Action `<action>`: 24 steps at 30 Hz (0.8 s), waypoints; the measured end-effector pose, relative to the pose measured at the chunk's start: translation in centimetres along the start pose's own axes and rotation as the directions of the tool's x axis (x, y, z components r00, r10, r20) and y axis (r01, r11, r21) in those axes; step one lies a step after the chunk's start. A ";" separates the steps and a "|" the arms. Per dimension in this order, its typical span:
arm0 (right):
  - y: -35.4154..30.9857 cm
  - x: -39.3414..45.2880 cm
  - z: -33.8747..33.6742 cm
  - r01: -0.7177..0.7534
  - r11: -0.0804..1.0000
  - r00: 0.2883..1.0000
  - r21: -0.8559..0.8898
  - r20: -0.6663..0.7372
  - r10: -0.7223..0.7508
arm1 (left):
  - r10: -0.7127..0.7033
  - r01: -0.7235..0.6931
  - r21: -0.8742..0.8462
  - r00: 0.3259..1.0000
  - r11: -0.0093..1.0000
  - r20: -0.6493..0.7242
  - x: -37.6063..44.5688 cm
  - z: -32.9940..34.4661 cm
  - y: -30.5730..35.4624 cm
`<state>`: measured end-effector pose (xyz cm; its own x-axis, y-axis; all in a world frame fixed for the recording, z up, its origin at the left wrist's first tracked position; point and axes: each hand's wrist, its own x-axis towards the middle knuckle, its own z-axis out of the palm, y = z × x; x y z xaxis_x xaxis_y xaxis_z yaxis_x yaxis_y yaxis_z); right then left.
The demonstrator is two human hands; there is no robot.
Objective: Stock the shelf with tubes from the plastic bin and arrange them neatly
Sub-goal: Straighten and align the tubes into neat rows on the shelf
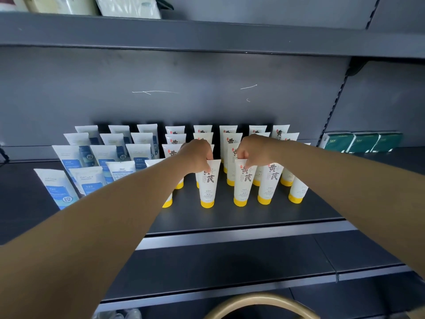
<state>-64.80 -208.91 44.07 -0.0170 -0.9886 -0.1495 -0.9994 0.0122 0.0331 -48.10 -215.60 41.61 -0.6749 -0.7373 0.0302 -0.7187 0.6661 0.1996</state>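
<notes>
Hands placing yellow-capped tubes on the shelf [230, 217].
Left hand [197, 155] pinches one upright tube [208, 183]; right hand [255, 149] pinches its neighbour [243, 183]; caps down, crimped ends up.

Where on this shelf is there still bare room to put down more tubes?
Bare shelf runs along the front edge, before the yellow-capped tubes. More lies right of them, toward the green packs. The middle is crowded: blue-labelled tubes stand left, and both hands pinch front-row tubes.
</notes>
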 end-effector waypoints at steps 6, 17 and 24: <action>-0.3 -0.1 0.3 0.004 1.000 1.000 0.009 -0.012 -0.004 | -0.031 0.031 0.013 0.999 0.999 0.013 -0.2 -0.3 0.1; -0.5 -0.9 -2.3 0.104 0.994 0.987 0.022 -0.122 -0.100 | -0.118 0.115 0.095 0.993 0.989 0.025 -0.6 -0.8 0.5; -1.5 -0.6 -2.3 0.198 0.980 0.971 -0.003 -0.140 -0.196 | -0.188 0.189 0.022 0.982 0.982 -0.032 -2.4 -2.9 -0.5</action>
<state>-63.21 -208.71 46.40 0.1842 -0.9828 -0.0136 -0.9829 -0.1843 0.0054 -45.65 -214.47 44.28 -0.5221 -0.8526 0.0235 -0.8367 0.5173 0.1800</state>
